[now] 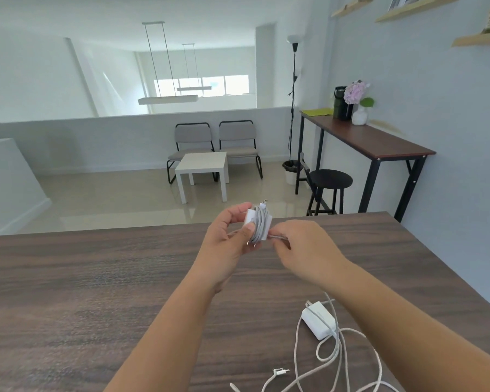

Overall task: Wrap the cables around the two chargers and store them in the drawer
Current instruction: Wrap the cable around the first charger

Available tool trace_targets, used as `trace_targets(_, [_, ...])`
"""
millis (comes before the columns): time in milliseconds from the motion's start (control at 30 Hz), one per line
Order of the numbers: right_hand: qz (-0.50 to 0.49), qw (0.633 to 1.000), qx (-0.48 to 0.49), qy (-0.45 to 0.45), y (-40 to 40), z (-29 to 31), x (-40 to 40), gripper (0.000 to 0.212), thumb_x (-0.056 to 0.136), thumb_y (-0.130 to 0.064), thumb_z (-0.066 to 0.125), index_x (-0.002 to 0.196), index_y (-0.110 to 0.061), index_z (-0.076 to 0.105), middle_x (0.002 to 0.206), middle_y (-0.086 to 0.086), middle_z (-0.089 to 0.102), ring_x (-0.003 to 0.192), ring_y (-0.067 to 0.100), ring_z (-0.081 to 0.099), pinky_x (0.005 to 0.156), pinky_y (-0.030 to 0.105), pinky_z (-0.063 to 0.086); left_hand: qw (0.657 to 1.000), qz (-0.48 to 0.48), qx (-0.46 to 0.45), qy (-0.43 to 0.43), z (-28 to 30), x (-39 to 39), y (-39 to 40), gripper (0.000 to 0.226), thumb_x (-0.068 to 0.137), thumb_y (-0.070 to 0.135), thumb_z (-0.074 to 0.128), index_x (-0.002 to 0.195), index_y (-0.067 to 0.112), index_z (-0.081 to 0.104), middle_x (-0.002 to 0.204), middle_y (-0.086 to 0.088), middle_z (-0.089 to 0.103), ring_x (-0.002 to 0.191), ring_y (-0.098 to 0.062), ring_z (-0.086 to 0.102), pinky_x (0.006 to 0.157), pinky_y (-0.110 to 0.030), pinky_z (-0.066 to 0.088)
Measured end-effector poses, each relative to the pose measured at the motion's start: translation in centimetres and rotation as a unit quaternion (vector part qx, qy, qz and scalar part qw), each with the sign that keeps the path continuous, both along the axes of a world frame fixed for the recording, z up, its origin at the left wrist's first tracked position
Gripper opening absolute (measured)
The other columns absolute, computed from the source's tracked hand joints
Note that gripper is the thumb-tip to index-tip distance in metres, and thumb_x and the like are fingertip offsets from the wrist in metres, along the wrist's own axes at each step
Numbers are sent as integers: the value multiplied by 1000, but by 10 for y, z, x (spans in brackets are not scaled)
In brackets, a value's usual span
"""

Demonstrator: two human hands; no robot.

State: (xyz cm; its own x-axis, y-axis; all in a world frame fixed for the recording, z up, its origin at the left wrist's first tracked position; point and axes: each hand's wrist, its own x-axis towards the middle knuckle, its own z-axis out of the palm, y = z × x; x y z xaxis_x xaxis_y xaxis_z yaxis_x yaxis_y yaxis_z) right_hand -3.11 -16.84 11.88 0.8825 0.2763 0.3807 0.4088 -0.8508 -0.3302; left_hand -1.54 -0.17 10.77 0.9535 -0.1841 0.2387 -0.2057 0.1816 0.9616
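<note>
My left hand (229,236) grips the charger (256,223); my right hand (297,240) pinches the cable (277,236). I should keep each turn tight.

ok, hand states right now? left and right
Left hand: holds the charger, cable wound around it.
Right hand: pinches the cable end beside the charger.
</note>
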Motion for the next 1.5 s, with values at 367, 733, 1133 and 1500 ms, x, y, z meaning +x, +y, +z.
trace_targets(367, [1, 999, -36, -11, -1, 5, -10, 23, 91, -28, 51, 73, -17, 60, 69, -7, 50, 69, 16, 50, 60, 33, 45, 998, -8, -24, 56, -9, -8, -10, 26, 94, 22, 61, 119, 17, 68, 117, -7, 71, 104, -18, 63, 87, -31, 50])
trace_targets(733, [33, 999, -12, -3, 3, 3, -11, 19, 90, -27, 52, 77, -19, 63, 72, -7, 57, 68, 12, 51, 62, 32, 46, 984, -59, -146, 89, -12, -14, -13, 31, 89, 28, 57, 117, 17, 66, 113, -7, 71, 96, -15, 66, 82, -27, 56])
trace_targets(1133, [1, 991, -19, 129, -14, 40, -35, 18, 90, -34, 59, 86, -22, 72, 76, -7, 67, 73, 8, 60, 61, 20, 43, 956, 101, 223, -162, -26, -7, 3, 38, 88, 30, 69, 124, 42, 59, 108, 11, 62, 95, -3, 60, 76, -16, 48])
trace_targets(1500, [96, 980, 123, 124, -42, 88, -12, 9, 80, -35, 74, 73, -28, 73, 54, -7, 49, 52, 6, 43, 57, 23, 38, 966, -41, 227, -118, -5, -19, 24, 38, 78, 35, 77, 113, 42, 63, 113, 5, 69, 98, -23, 66, 84, -42, 56])
